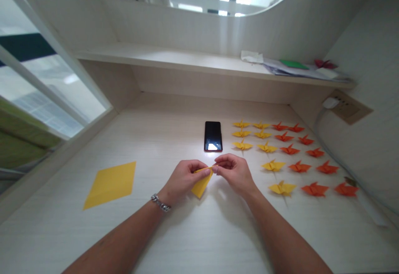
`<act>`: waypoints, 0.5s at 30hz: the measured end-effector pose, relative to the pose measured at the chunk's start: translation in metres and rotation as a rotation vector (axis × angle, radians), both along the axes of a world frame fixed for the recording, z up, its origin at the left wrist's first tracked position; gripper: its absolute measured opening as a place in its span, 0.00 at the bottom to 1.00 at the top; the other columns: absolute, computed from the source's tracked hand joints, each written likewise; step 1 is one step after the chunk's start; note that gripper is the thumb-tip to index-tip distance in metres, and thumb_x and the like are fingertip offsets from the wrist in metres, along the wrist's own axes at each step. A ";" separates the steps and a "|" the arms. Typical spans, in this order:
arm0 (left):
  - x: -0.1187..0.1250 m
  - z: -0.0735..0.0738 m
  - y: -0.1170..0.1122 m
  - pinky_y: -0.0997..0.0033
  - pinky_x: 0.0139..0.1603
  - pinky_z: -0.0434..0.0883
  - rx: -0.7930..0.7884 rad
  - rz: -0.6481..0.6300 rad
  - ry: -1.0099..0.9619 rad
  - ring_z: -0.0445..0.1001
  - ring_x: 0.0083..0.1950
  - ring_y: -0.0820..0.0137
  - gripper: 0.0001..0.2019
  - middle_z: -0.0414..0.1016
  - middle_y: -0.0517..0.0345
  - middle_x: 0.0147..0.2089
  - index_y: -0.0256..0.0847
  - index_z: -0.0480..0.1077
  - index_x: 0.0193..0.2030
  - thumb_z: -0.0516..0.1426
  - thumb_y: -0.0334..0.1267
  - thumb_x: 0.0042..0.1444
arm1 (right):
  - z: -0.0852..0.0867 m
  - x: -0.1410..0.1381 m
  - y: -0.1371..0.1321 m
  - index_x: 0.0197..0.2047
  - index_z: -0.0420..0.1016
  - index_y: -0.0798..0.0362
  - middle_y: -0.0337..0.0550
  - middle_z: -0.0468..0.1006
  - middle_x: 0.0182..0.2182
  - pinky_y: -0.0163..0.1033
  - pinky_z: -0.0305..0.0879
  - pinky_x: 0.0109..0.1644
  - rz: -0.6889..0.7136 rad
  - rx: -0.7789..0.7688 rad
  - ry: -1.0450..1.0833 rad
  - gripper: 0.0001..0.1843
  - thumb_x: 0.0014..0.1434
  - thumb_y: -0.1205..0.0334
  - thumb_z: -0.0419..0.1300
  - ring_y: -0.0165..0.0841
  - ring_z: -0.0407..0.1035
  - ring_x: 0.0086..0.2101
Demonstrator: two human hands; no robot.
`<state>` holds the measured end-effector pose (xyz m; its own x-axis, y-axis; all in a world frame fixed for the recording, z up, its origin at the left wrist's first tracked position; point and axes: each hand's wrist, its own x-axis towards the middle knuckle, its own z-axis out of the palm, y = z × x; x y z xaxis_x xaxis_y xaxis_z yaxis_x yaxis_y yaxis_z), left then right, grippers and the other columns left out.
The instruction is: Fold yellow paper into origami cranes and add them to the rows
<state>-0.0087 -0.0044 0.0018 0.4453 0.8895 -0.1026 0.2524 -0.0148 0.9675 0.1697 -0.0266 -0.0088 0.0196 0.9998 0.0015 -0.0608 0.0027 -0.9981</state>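
Between my hands is a piece of folded yellow origami paper (200, 188), its pointed lower end hanging toward me. My left hand (187, 176) grips its upper left edge between thumb and fingers; a chain bracelet (161, 203) circles that wrist. At the paper's upper right corner, my right hand (234, 172) pinches with thumb and fingertips. The fingers cover part of the folds. Off to the left, a flat yellow paper sheet (110, 184) lies on the desk.
A black phone (213, 136) lies just beyond my hands. To the right stand rows of yellow paper cranes (273, 165) and orange paper cranes (299, 166). A cable (343, 164) runs down the right side from a wall socket (350, 107). Papers (289, 68) rest on the shelf (187, 62) above.
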 end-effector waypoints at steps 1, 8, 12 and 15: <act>0.000 0.000 0.000 0.76 0.28 0.63 -0.003 0.001 0.000 0.68 0.29 0.72 0.14 0.75 0.56 0.28 0.35 0.77 0.32 0.60 0.46 0.52 | 0.000 0.000 0.000 0.34 0.76 0.55 0.43 0.79 0.26 0.37 0.71 0.34 0.000 -0.001 -0.003 0.13 0.43 0.63 0.69 0.33 0.74 0.28; 0.000 -0.002 -0.001 0.76 0.26 0.62 -0.007 -0.001 -0.003 0.67 0.28 0.72 0.14 0.75 0.56 0.27 0.35 0.77 0.31 0.60 0.46 0.52 | 0.002 0.002 -0.002 0.31 0.76 0.56 0.41 0.78 0.23 0.35 0.70 0.30 0.025 -0.010 -0.006 0.11 0.42 0.64 0.70 0.32 0.73 0.25; 0.000 0.000 0.000 0.76 0.27 0.62 -0.017 0.000 -0.012 0.67 0.28 0.72 0.13 0.75 0.55 0.27 0.35 0.77 0.30 0.60 0.45 0.51 | 0.003 0.004 -0.001 0.31 0.74 0.56 0.39 0.77 0.21 0.35 0.70 0.29 0.068 -0.041 0.084 0.10 0.45 0.62 0.68 0.31 0.72 0.23; 0.000 0.000 0.000 0.75 0.28 0.63 -0.042 0.022 -0.031 0.68 0.29 0.72 0.13 0.75 0.55 0.28 0.34 0.76 0.30 0.61 0.44 0.51 | 0.004 0.007 0.001 0.35 0.73 0.56 0.40 0.78 0.23 0.36 0.71 0.29 0.065 -0.067 0.165 0.12 0.48 0.59 0.67 0.31 0.73 0.23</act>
<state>-0.0085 -0.0042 0.0021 0.4291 0.8944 -0.1265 0.2223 0.0312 0.9745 0.1765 -0.0251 -0.0052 -0.0509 0.9967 -0.0632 -0.2216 -0.0730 -0.9724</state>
